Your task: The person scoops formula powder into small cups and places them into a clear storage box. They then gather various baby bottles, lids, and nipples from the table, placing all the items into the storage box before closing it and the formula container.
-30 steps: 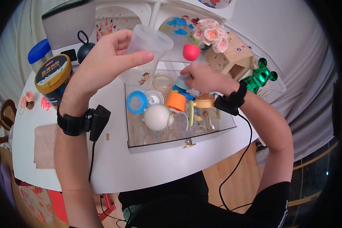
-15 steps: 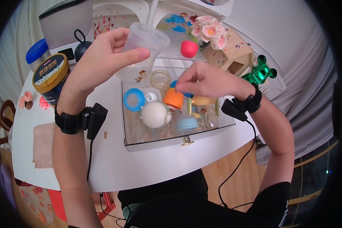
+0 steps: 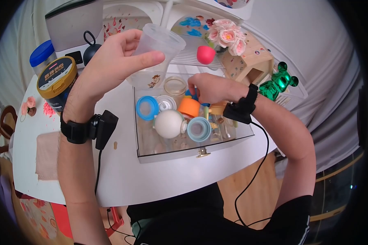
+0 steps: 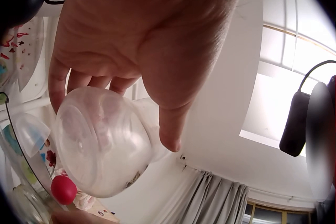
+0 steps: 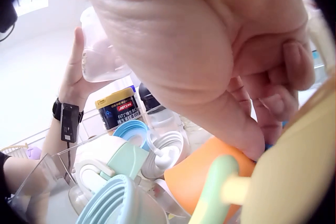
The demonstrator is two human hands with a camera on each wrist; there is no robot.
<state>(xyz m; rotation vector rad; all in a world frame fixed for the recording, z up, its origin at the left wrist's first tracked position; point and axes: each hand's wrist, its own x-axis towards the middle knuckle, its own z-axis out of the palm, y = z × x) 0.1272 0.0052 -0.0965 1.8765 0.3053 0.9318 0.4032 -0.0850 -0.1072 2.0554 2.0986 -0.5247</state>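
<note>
My left hand [image 3: 110, 65] holds a translucent plastic cup [image 3: 157, 53], with a cartoon cowboy printed on it, tilted above the box's back left; thumb and fingers lie round it. In the right wrist view, the thumb and fingertips of my right hand [image 3: 216, 87] pinch at a blue piece [image 5: 269, 146], mostly hidden behind the orange cup [image 5: 202, 174]. That hand is inside the clear box [image 3: 167, 156]. Near it are a light-blue threaded ring cap [image 3: 199, 129], a round white bottle [image 3: 169, 123], a blue-rimmed lid [image 3: 147, 108] and a yellow-handled sippy cup [image 3: 218, 110].
A gold-lidded tub [image 3: 57, 81] and a blue-lidded jar [image 3: 43, 53] stand left, above a beige cloth [image 3: 48, 157]. Behind the box are a pink ball [image 3: 206, 54], roses [image 3: 228, 36], a wooden house [image 3: 249, 61] and a shiny green bear [image 3: 279, 81].
The right hand let go of the light-blue ring cap at the front of the box, where it now lies opening up, and went back to the blue piece. The left hand stayed with the cup.
</note>
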